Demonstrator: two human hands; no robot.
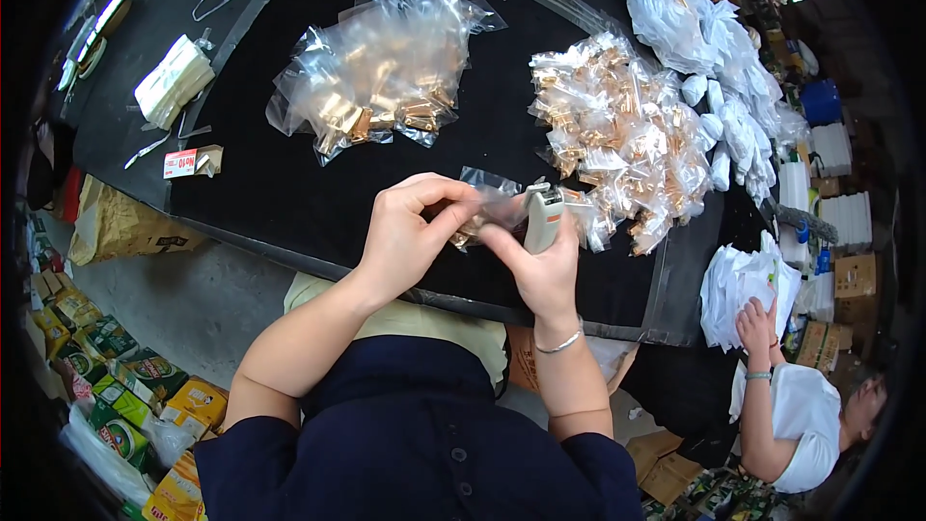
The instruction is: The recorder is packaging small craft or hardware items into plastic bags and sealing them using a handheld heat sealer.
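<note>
Between your hands: small clear bag [492, 201], pinched by left hand [410, 232] from 9 o'clock; right hand [540, 265] clamped on stapler [542, 217], upright, touching bag at 3 o'clock.

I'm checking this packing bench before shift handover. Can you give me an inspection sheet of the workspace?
Surface: black table, mostly covered.
Job's things: small clear bag pinched at the left hand; pale stapler in the right hand.
Clutter: two heaps of clear bags with gold parts; white bags; small red-and-white box; pale bundle.
Hands: both busy, close together.
Cables: nothing seen.
Surroundings: cartons on the floor; a co-worker's hand on white sheets.
</note>
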